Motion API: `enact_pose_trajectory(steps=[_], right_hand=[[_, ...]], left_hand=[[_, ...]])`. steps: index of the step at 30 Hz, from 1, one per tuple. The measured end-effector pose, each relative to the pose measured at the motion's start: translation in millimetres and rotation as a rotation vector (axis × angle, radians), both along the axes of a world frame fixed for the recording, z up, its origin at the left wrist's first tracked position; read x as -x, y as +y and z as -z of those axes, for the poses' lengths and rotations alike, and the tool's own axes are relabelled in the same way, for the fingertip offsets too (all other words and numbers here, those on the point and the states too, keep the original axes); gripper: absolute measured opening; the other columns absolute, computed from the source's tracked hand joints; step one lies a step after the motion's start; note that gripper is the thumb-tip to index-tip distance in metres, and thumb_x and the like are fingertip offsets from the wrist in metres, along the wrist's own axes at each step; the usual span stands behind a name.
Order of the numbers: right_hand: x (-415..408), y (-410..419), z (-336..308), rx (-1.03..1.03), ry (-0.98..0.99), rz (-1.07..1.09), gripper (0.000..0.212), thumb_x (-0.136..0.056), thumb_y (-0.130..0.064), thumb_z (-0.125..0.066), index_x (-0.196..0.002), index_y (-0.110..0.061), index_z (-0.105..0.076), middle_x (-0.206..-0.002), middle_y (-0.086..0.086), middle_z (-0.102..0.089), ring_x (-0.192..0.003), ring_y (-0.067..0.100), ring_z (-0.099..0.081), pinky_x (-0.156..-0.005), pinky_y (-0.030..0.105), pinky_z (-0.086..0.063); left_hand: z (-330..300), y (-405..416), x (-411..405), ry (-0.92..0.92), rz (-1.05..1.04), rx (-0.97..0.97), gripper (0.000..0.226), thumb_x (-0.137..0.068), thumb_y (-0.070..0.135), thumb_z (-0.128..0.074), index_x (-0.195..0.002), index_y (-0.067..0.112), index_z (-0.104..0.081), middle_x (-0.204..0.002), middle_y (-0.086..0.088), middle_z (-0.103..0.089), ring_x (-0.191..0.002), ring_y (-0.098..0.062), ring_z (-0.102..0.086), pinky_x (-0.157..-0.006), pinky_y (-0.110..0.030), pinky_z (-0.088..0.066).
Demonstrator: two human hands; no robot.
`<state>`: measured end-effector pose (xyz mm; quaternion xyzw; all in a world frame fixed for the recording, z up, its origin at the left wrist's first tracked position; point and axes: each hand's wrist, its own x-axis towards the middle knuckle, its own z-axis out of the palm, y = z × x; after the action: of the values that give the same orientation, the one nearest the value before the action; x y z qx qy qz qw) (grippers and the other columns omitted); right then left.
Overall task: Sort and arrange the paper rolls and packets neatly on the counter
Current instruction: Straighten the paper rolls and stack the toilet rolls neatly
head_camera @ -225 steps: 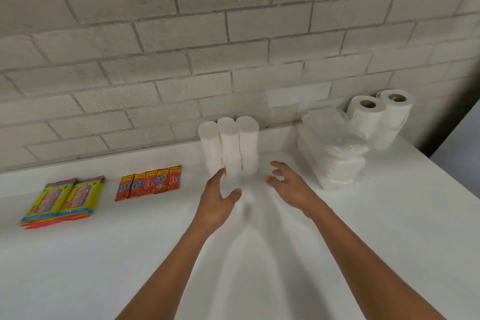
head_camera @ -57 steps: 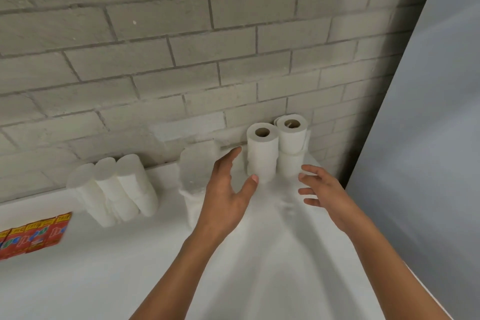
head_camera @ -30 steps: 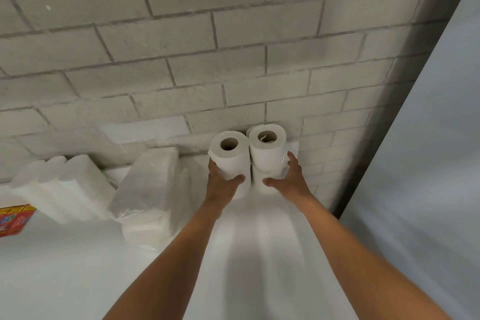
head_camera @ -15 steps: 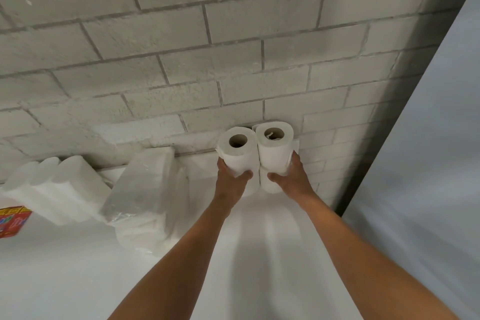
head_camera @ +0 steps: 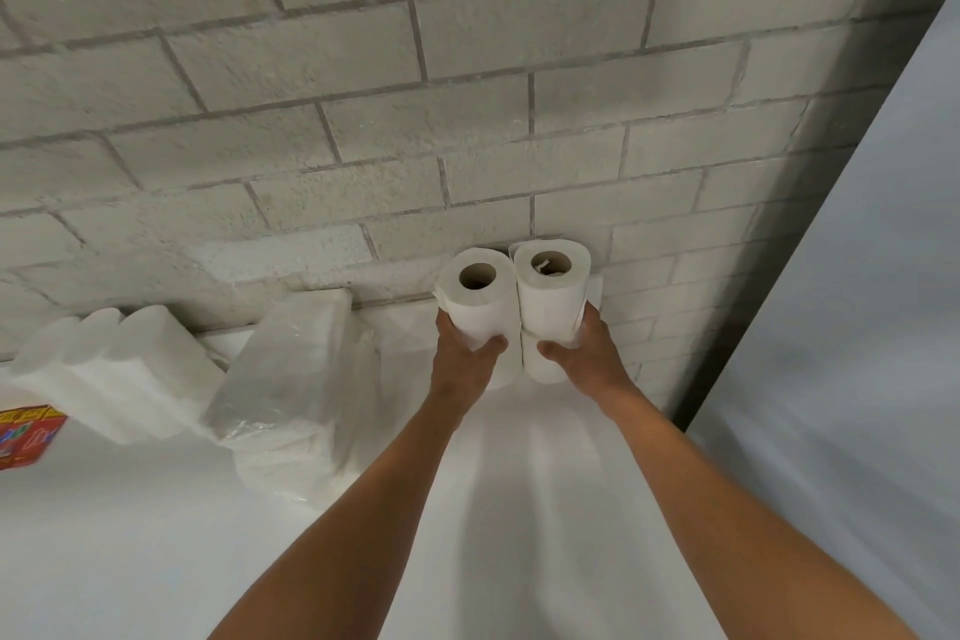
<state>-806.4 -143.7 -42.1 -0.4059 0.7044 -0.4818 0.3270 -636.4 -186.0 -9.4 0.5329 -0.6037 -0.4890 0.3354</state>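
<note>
Two stacks of white toilet paper rolls stand side by side against the brick wall at the counter's far right. My left hand (head_camera: 462, 359) grips the left stack's top roll (head_camera: 477, 294) from the front and left. My right hand (head_camera: 582, 353) grips the right stack's top roll (head_camera: 551, 288), thumb in front and fingers round its right side. A lower roll (head_camera: 540, 364) shows beneath it between my hands. The bottom of the left stack is hidden behind my left hand.
A stack of clear-wrapped white napkin packets (head_camera: 296, 379) lies left of the rolls. Farther left are several white wrapped rolls (head_camera: 109, 374) leaning together, and red packets (head_camera: 26, 437) at the left edge. A grey panel (head_camera: 857, 353) borders the white counter (head_camera: 156, 561) on the right.
Both hands have closed in on the two roll stacks and pressed them together against the wall. The view has moved in closer and tilted slightly down.
</note>
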Motion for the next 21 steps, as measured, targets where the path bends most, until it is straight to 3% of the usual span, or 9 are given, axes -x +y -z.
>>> enact_pose_trajectory(steps=[4,6,10,13,16,21], right_hand=[[-1.2,1.8,0.9,0.004,-0.004,0.016,0.08,-0.067,-0.03,-0.078,-0.139,-0.031,-0.041,-0.131,0.0,-0.054,-0.12,0.023,-0.052,-0.094,0.041,-0.051],[-0.7,2.6,1.2,0.003,-0.008,0.016,0.08,-0.069,-0.027,-0.078,-0.139,-0.03,-0.04,-0.131,0.001,-0.054,-0.121,0.023,-0.051,-0.092,0.038,-0.05],[-0.3,5.5,-4.3,-0.027,-0.015,0.003,0.085,-0.067,-0.027,-0.08,-0.14,-0.031,-0.037,-0.133,0.0,-0.051,-0.125,0.025,-0.049,-0.093,0.038,-0.048],[-0.5,13.0,-5.8,-0.078,-0.037,0.007,0.099,-0.074,-0.026,-0.081,-0.152,-0.033,-0.02,-0.151,0.003,-0.036,-0.141,0.026,-0.034,-0.111,0.048,-0.039],[-1.7,25.5,-7.0,-0.158,-0.097,0.062,0.108,-0.081,-0.027,-0.079,-0.158,-0.028,-0.005,-0.162,0.003,-0.021,-0.147,0.028,-0.026,-0.114,0.047,-0.033],[-26.1,57.2,-26.6,-0.156,-0.149,0.109,0.089,-0.087,-0.032,-0.072,-0.157,-0.029,-0.017,-0.157,0.001,-0.028,-0.14,0.025,-0.037,-0.105,0.039,-0.038]], left_hand=[[-0.5,1.2,-0.9,-0.04,-0.001,0.006,0.093,-0.071,0.043,-0.074,-0.146,0.035,-0.02,-0.139,0.008,-0.048,-0.126,-0.021,-0.049,-0.104,-0.052,-0.045],[-0.2,1.0,-1.2,-0.049,0.006,-0.004,0.095,-0.068,0.047,-0.074,-0.145,0.036,-0.02,-0.138,0.009,-0.048,-0.127,-0.021,-0.049,-0.104,-0.052,-0.045],[-2.3,-0.9,-4.9,-0.051,0.02,-0.032,0.095,-0.068,0.042,-0.08,-0.144,0.037,-0.022,-0.138,0.009,-0.048,-0.127,-0.02,-0.047,-0.106,-0.052,-0.044],[-8.8,1.7,-9.9,-0.039,0.024,-0.017,0.098,-0.074,0.028,-0.082,-0.149,0.035,-0.019,-0.139,0.009,-0.044,-0.13,-0.02,-0.044,-0.107,-0.047,-0.042],[-16.1,7.0,-15.0,-0.057,0.014,-0.02,0.099,-0.077,0.024,-0.079,-0.152,0.035,-0.014,-0.145,0.004,-0.038,-0.135,-0.022,-0.038,-0.106,-0.044,-0.038],[-40.5,27.5,-36.5,-0.145,0.025,-0.024,0.089,-0.083,0.037,-0.071,-0.154,0.034,-0.017,-0.156,0.002,-0.029,-0.137,-0.021,-0.039,-0.105,-0.039,-0.037]])
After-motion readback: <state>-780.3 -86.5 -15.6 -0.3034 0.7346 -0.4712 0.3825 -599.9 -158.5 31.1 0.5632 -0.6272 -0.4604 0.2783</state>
